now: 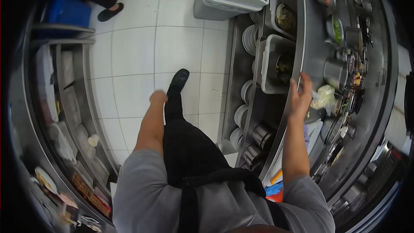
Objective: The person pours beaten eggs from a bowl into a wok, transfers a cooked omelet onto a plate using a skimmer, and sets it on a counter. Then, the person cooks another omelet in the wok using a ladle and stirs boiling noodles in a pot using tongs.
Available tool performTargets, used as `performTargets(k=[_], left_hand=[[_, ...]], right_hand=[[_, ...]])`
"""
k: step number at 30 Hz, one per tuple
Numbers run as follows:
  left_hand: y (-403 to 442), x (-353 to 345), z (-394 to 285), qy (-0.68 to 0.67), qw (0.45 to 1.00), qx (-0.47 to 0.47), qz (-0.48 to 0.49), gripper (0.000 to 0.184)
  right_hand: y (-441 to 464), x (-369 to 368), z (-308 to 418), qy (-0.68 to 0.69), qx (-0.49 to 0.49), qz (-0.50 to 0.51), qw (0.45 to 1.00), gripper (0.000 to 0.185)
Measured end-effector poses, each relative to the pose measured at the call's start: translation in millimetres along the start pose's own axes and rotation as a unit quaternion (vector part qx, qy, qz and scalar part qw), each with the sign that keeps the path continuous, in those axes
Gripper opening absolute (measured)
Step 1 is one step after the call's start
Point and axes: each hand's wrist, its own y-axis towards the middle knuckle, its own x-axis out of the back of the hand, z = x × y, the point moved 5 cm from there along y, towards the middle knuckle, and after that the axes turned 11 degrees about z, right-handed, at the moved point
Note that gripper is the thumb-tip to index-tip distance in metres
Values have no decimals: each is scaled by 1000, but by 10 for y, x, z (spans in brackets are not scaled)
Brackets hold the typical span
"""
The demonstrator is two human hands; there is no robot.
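Observation:
My right hand [301, 94] is raised at the edge of the steel counter [314, 39], fingers apart, holding nothing I can see. Close beside it on the counter lies a clear plastic bag [324, 96] with something pale in it. My left hand [158, 96] hangs over the tiled floor near my leg, away from any object; its fingers are foreshortened and blurred, so their pose is hidden. Below the counter edge, near my right hand, stands a white tub [268, 67] with greenish food inside. A similar tub [274, 15] sits just beyond it.
A grey bin [211, 11] with a swing lid stands ahead on the right. Stacked plates [249, 39] and metal pots [262, 134] fill the right-hand lower shelves. Another person's shoe [110, 13] and a blue crate [69, 11] are ahead left. A shelving unit [92, 103] runs along my left.

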Motion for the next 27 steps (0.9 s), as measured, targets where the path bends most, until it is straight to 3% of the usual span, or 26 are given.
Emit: performTargets(k=[1,2,4,7,10,14,16,18,20,21,23,27], left_hand=[[-132,600,-445,-8,999,-27,-19,38],[497,824,-761,31,981,-118,-152,39],[292,1665,-1693,-81,942,-238,-221,39],[409,2294,-3069,-143,916,-325,-188,42],[601,2449,-4289,-184,888,-400,-135,46],[1052,2368,-5538,-127,907,-395,-77,45],[1400,2277,-5948,-103,933,-323,-118,44],[1572,2220,-6233,-41,941,-333,-43,47],[1713,2176,-6332,-238,904,-354,-31,47],[1561,2260,-6313,-189,910,-354,-104,42],[1397,2332,-6255,-157,913,-356,-126,33],[1245,2504,-6194,-42,918,-352,-177,34]], right_hand=[[297,-64,-52,-35,-6,-5,999,41],[517,-133,-106,-70,-10,-10,997,45],[786,-265,-210,-87,-12,-16,996,46],[943,-300,-342,-87,-30,-16,996,48],[1000,-318,-424,-119,-27,-13,992,46],[947,-359,-572,-110,-70,-20,991,47],[921,-382,-655,-70,-56,-3,996,46],[922,-353,-682,-109,-66,8,992,49],[900,-339,-706,-132,-52,19,990,53],[900,-338,-706,-137,-52,20,989,53],[883,-325,-736,-128,-46,24,991,53],[925,-280,-702,-122,-56,23,991,51]])
